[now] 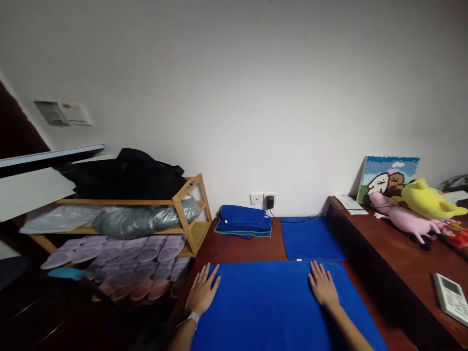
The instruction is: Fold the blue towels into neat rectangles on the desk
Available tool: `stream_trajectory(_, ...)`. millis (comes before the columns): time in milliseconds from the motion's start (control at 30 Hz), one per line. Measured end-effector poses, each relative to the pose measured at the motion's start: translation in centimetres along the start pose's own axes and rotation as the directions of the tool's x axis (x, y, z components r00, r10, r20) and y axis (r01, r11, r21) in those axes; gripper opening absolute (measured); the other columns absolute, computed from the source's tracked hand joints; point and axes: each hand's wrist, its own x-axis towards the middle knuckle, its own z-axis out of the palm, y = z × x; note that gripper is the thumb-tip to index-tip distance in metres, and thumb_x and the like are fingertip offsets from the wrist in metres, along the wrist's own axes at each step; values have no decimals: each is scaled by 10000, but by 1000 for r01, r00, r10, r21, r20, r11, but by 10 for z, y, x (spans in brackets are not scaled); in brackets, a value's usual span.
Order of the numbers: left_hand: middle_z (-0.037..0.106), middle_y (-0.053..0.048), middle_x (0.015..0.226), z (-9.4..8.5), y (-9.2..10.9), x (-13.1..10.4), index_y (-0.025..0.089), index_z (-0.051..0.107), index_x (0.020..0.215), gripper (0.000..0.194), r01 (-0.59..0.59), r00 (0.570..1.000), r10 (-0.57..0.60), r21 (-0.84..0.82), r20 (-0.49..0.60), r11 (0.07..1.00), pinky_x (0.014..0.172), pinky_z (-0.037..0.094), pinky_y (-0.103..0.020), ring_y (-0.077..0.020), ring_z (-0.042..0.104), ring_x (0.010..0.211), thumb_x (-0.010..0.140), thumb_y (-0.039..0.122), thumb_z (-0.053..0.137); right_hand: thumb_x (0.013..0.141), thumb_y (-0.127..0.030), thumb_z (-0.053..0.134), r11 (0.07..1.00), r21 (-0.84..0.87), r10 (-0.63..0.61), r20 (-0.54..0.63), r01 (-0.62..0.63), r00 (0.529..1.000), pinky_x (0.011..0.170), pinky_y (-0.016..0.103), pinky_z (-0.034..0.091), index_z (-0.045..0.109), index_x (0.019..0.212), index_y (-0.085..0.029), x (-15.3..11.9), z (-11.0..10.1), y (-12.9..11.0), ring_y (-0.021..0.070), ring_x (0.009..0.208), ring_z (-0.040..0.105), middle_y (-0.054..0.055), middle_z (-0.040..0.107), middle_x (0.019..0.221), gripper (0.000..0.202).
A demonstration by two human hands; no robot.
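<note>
- Large blue cloth (263, 302) is lying under the right hand's (323, 287) slightly spread fingers, extending toward six o'clock.
- Left hand (203, 290), fingers spreading, is covering its ten-o'clock corner.

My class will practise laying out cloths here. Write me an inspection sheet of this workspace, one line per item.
Surface: reddish-brown table, partly covered; spills, nothing seen.
Job's things: large blue cloth spread out, small cloth beyond it, folded cloths near the wall.
Clutter: toys, picture and remote on the raised top at right.
Hands: left and right palm down, near opposite sides of the large cloth; held items, nothing seen.
Cables: dark cord from the wall plug, running right.
Surroundings: rack at left with slippers and black bag.
</note>
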Motion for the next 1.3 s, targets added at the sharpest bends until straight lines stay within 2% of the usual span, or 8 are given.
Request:
stream_trajectory(200,386,-76,1677,1,-1,2,306,451,1570,596,10,1000,-10,9,10,1000,1251,298,-512,-287,330,1555,1027,532,362,993,-480,119,980,-108,168,-17,-169,986,1280,466,224,247,1651,-165,15,-8,97,263,1583,210,57,257,1713,741)
stream_trajectory(600,356,-109,1689,6,-1,1,252,422,1589,648,40,999,-39,25,-17,999,1239,319,-508,-306,312,1561,1013,548,383,1014,-401,142,969,-105,222,-36,-225,974,1289,500,184,297,1640,-179,13,-15,92,269,1581,225,58,287,1705,682)
stream_trajectory(700,356,-110,1689,7,-1,0,249,423,1588,647,42,999,-41,14,-15,999,1238,313,-508,-302,303,1565,1018,551,373,1014,-387,175,981,-92,158,-136,-171,978,1295,540,136,383,1602,-114,5,-18,53,304,1583,216,101,313,1686,681)
stream_trajectory(800,356,-112,1688,6,0,-1,252,426,1587,645,34,999,-34,2,-21,999,1236,312,-512,-305,313,1560,1020,556,372,1037,-448,205,997,-1,-77,-175,78,982,1304,530,105,354,1614,-116,-13,-15,-28,292,1594,172,87,283,1691,682)
stream_trajectory(967,357,-126,1686,3,3,-2,245,432,1584,638,41,999,-41,16,-8,999,1241,307,-497,-301,329,1554,1022,542,380,1062,-565,157,895,214,-404,16,392,915,1312,485,123,217,1654,-213,-42,-3,-179,233,1600,138,4,193,1710,692)
stream_trajectory(1067,369,-119,1681,3,2,-3,255,439,1581,627,46,999,-46,21,-9,999,1242,309,-494,-295,331,1553,1026,540,370,1056,-576,187,880,249,-436,86,405,896,1311,504,110,227,1651,-208,-41,-1,-213,247,1601,133,18,186,1709,701)
stream_trajectory(1167,374,-110,1681,5,1,-3,263,430,1585,625,43,999,-43,20,-18,999,1246,305,-490,-294,335,1552,1028,539,368,1054,-542,213,920,207,-357,86,334,930,1308,507,101,246,1647,-185,-29,-1,-184,248,1601,138,33,202,1706,693)
stream_trajectory(1300,356,-111,1689,7,0,-2,251,418,1592,622,39,999,-38,32,-32,999,1254,293,-483,-294,319,1558,1029,516,384,1044,-487,215,983,74,-171,37,168,985,1304,492,110,261,1646,-191,-15,3,-74,238,1598,164,26,239,1705,671)
